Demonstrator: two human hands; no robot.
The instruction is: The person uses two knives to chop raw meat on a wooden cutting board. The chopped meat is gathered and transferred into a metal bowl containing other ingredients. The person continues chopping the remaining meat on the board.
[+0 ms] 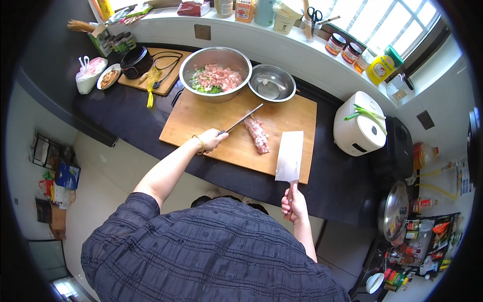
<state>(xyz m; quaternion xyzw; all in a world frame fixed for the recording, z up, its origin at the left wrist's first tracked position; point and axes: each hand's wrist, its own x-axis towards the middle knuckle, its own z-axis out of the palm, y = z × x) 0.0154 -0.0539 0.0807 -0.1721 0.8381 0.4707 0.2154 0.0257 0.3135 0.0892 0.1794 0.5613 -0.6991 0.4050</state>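
Note:
My left hand [209, 140] is closed round the dark handle of a knife [245, 118], whose blade shows as a narrow strip, nearly edge-on, over the cutting board. A long piece of raw meat [258, 136] lies on the wooden cutting board [201, 118], just right of that blade. In my right hand [295, 203] is a cleaver [290, 157], gripped by its wooden handle. Its broad, flat blade faces up over the board's right end. Behind the board, a large steel bowl [187, 60] holds minced meat [219, 77] and chopped greens [205, 88].
A smaller steel bowl [279, 90] with a scrap in it stands beside the large one. Right of the board is a white rice cooker [354, 133] with spring onions [370, 117] on top. A second board [168, 86] at the left carries a dark pot [137, 63] and a cable.

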